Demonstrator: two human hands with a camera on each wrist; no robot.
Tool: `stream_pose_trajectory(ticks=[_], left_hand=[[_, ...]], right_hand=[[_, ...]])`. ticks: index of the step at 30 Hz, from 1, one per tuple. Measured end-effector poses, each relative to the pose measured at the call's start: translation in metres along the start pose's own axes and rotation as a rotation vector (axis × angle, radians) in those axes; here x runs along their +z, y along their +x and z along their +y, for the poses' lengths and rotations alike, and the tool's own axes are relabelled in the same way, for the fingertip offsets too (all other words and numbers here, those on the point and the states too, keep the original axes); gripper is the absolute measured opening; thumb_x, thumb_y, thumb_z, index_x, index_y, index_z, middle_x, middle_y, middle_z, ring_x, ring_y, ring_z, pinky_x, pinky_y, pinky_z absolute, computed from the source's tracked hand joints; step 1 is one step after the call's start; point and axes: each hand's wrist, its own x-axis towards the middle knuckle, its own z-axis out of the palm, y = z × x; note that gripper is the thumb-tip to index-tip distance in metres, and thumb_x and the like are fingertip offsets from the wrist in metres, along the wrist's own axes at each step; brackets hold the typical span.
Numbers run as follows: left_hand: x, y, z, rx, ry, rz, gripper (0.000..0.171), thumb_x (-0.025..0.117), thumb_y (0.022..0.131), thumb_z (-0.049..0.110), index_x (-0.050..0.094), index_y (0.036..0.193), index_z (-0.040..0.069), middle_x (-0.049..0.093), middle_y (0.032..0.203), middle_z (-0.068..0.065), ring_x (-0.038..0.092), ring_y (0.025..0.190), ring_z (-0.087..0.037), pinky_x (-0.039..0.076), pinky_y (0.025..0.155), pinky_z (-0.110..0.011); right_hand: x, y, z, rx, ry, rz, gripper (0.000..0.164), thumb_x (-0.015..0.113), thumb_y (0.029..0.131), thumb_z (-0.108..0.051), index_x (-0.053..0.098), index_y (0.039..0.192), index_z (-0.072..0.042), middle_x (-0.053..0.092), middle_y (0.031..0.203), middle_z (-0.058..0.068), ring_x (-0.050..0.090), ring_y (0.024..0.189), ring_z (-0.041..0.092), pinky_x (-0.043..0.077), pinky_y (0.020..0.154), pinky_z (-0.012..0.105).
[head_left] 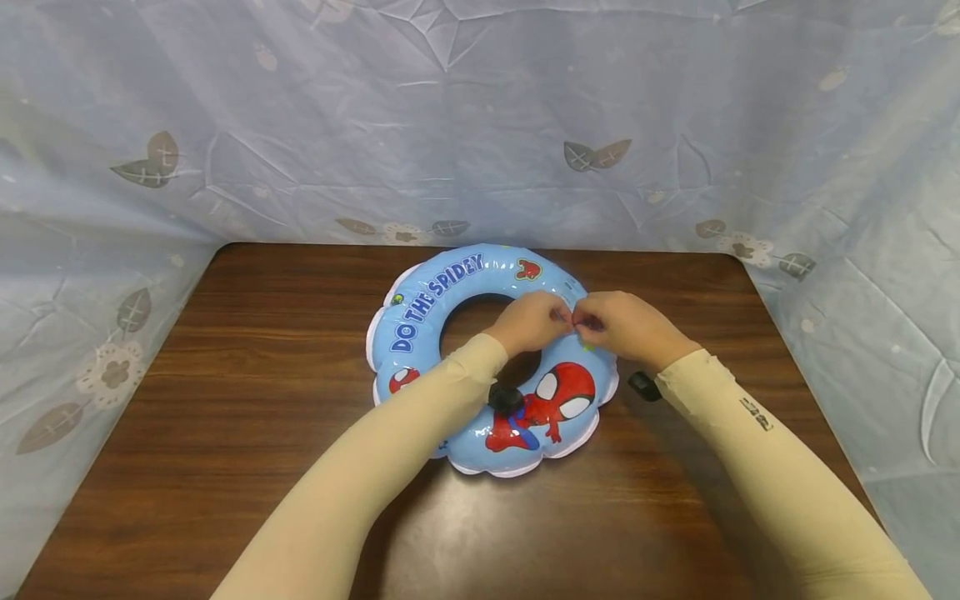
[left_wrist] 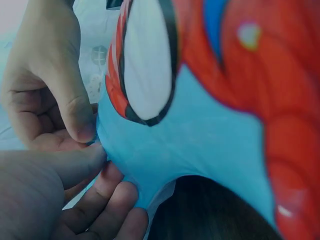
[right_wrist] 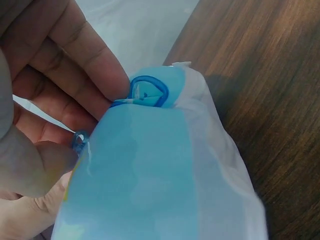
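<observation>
An inflated blue swim ring (head_left: 420,342) with a scalloped white edge and a red cartoon figure lies on the table. My left hand (head_left: 532,321) reaches across its hole and pinches the ring on its right side; the left wrist view shows the thumb and curled fingers at the blue vinyl. My right hand (head_left: 630,325) meets it there, fingertips almost touching. In the right wrist view a small clear-blue valve (right_wrist: 79,141) shows at the right thumb, which pinches it. Beyond the fingertips, a blue-outlined loop (right_wrist: 150,92) lies on the vinyl.
The dark wood table (head_left: 247,375) reaches back to a pale curtain (head_left: 487,125) printed with leaves and flowers, which also hangs along both sides. Black wrist-camera parts show under the left wrist (head_left: 506,398) and right wrist (head_left: 643,386).
</observation>
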Motion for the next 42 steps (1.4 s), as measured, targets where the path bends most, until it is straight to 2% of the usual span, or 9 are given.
stream_pose_trajectory(ticks=[10, 14, 18, 24, 30, 38, 42], left_hand=[[0.002, 0.001, 0.004, -0.025, 0.003, 0.012, 0.014, 0.071, 0.086, 0.031, 0.073, 0.083, 0.018, 0.067, 0.076, 0.009, 0.058, 0.072, -0.007, 0.046, 0.065, -0.02], [0.003, 0.002, 0.006, -0.023, 0.015, 0.012, 0.02, 0.07, 0.085, 0.031, 0.068, 0.071, 0.019, 0.061, 0.061, 0.007, 0.055, 0.062, -0.009, 0.044, 0.056, -0.022], [0.005, 0.003, 0.008, -0.021, 0.039, 0.008, 0.027, 0.07, 0.085, 0.032, 0.061, 0.064, 0.017, 0.055, 0.055, 0.004, 0.053, 0.057, -0.011, 0.042, 0.052, -0.023], [0.006, 0.004, 0.011, -0.015, 0.068, 0.008, 0.029, 0.069, 0.084, 0.033, 0.056, 0.065, 0.015, 0.053, 0.057, 0.001, 0.053, 0.056, -0.012, 0.042, 0.052, -0.023], [0.007, 0.005, 0.011, 0.005, 0.072, 0.0, 0.029, 0.069, 0.083, 0.033, 0.055, 0.066, 0.015, 0.053, 0.057, 0.002, 0.053, 0.057, -0.011, 0.042, 0.052, -0.022], [0.009, 0.007, 0.012, 0.1, 0.164, -0.037, 0.022, 0.064, 0.087, 0.031, 0.057, 0.073, 0.016, 0.057, 0.069, 0.002, 0.053, 0.067, -0.012, 0.044, 0.062, -0.023], [0.009, 0.006, 0.015, 0.112, 0.174, -0.039, 0.02, 0.063, 0.089, 0.03, 0.058, 0.077, 0.016, 0.058, 0.072, 0.002, 0.054, 0.069, -0.013, 0.045, 0.065, -0.022]], right_hand=[[0.001, -0.001, 0.0, -0.038, 0.032, 0.021, 0.009, 0.071, 0.081, -0.01, 0.068, 0.085, -0.018, 0.06, 0.077, -0.011, 0.053, 0.069, 0.009, 0.048, 0.067, 0.027], [0.001, -0.001, -0.001, -0.028, 0.034, 0.027, 0.01, 0.071, 0.081, -0.01, 0.067, 0.082, -0.019, 0.059, 0.076, -0.011, 0.052, 0.068, 0.009, 0.047, 0.066, 0.026], [0.002, 0.0, -0.002, -0.003, 0.031, 0.032, 0.011, 0.072, 0.08, -0.011, 0.066, 0.08, -0.02, 0.059, 0.074, -0.011, 0.052, 0.068, 0.009, 0.048, 0.065, 0.026], [0.002, 0.0, -0.005, 0.051, 0.05, 0.04, 0.012, 0.074, 0.08, -0.014, 0.065, 0.08, -0.021, 0.06, 0.074, -0.011, 0.052, 0.069, 0.011, 0.048, 0.067, 0.027], [0.004, -0.001, -0.004, 0.06, 0.061, 0.042, 0.013, 0.075, 0.08, -0.015, 0.064, 0.08, -0.021, 0.059, 0.073, -0.01, 0.052, 0.069, 0.011, 0.048, 0.067, 0.027], [0.006, -0.003, -0.001, 0.074, 0.121, 0.028, 0.013, 0.074, 0.08, -0.013, 0.064, 0.08, -0.021, 0.059, 0.072, -0.011, 0.051, 0.068, 0.011, 0.047, 0.065, 0.028], [0.008, -0.004, 0.0, 0.084, 0.145, 0.041, 0.013, 0.074, 0.079, -0.012, 0.064, 0.08, -0.021, 0.06, 0.074, -0.011, 0.052, 0.069, 0.011, 0.047, 0.066, 0.028]])
